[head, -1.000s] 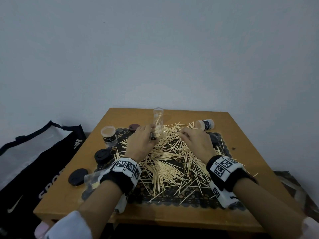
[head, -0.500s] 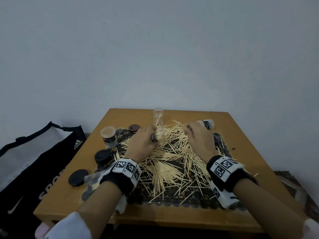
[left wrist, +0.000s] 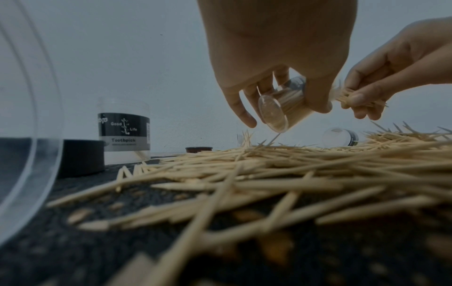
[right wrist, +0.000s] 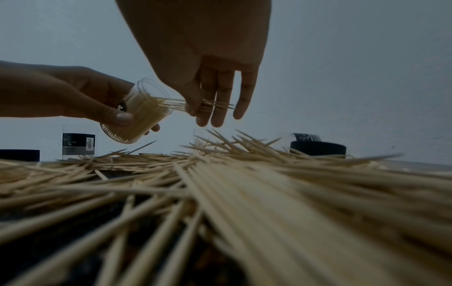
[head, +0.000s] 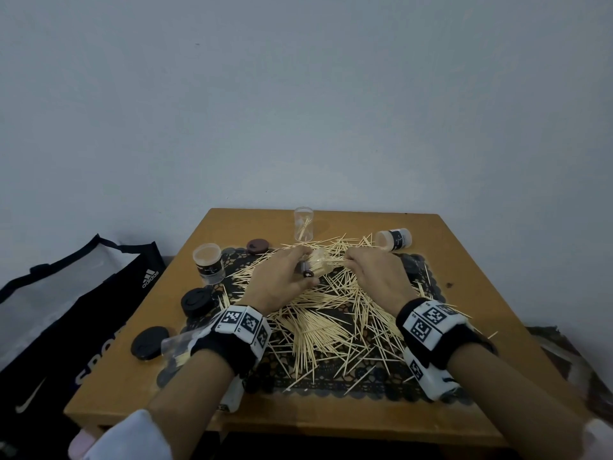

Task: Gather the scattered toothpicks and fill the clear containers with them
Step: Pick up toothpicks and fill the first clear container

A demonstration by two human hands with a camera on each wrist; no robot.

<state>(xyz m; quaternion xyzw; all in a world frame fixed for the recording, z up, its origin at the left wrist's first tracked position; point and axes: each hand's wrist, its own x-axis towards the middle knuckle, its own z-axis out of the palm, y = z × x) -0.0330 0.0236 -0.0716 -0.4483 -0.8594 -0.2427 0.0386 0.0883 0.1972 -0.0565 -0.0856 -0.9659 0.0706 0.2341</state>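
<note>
A big heap of toothpicks [head: 326,313] covers the black lace mat [head: 331,381] on the wooden table [head: 517,386]. My left hand [head: 282,277] grips a clear container [left wrist: 281,108] tilted on its side above the heap, nearly full of toothpicks [right wrist: 139,114]. My right hand [head: 368,267] pinches a small bunch of toothpicks [right wrist: 203,105] with their tips at the container's mouth [right wrist: 156,91]. The right hand's other fingers [right wrist: 220,108] hang straight down.
An upright clear container [head: 304,224] with few picks stands at the back. A labelled container [head: 208,262] stands left, another [head: 394,240] lies on its side at right. Black lids [head: 197,302] [head: 149,343] and a brown lid [head: 257,246] lie left. A black bag [head: 66,320] sits beside the table.
My right hand went to the back right of the heap, picked up a bunch of toothpicks and came back left to the container's mouth. The left hand has kept holding the tilted container.
</note>
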